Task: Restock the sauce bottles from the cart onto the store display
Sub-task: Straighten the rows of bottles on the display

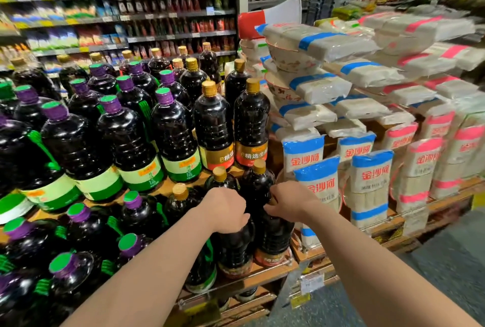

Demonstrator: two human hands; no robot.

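A tiered wooden display (265, 273) holds many dark sauce bottles. On its lower tier, at the right front corner, stand two gold-capped bottles side by side. My left hand (225, 208) grips the neck of the left bottle (235, 250). My right hand (291, 202) grips the neck of the right bottle (274, 237). Both caps are hidden under my fingers. Just behind them stand two more gold-capped bottles (256, 182). The upper tier carries purple-capped bottles with green labels (131, 143) and tall gold-capped ones (250, 122). No cart is in view.
Stacked packs of white noodles with blue and pink bands (367, 174) fill a wooden pallet right of the display. Store shelves (157, 16) with bottles run along the back. Grey floor (433, 274) lies at the lower right.
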